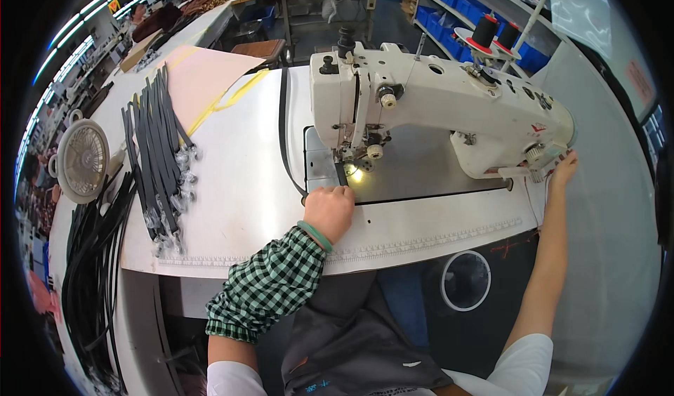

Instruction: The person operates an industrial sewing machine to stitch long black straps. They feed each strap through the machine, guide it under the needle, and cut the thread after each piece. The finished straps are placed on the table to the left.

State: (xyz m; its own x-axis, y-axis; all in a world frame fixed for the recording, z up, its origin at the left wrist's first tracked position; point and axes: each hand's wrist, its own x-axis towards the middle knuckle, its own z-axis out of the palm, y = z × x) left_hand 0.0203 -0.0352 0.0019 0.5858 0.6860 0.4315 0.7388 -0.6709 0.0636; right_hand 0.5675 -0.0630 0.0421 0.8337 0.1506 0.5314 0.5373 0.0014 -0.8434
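Note:
My left hand [330, 212], below a checked sleeve cover and green wristband, is closed on a black strap [283, 136] at the machine bed's front left. The strap curves back across the white table [225, 206], and a short dark piece reaches under the presser foot, beside a small lit lamp. The white sewing machine [435, 80] stands above. My right hand [564, 164] is raised at the machine's right end, fingers curled against something I cannot make out. Left of my left hand lies a bundle of dark straps [154, 164] with clear plastic-wrapped ends.
Long black straps [91, 269] hang at the left edge below a small fan [83, 159]. A pink sheet [203, 80] with yellow strips lies at the back left. Thread cones [484, 34], shelves of blue bins [530, 57] and a stool [258, 52] are behind the machine.

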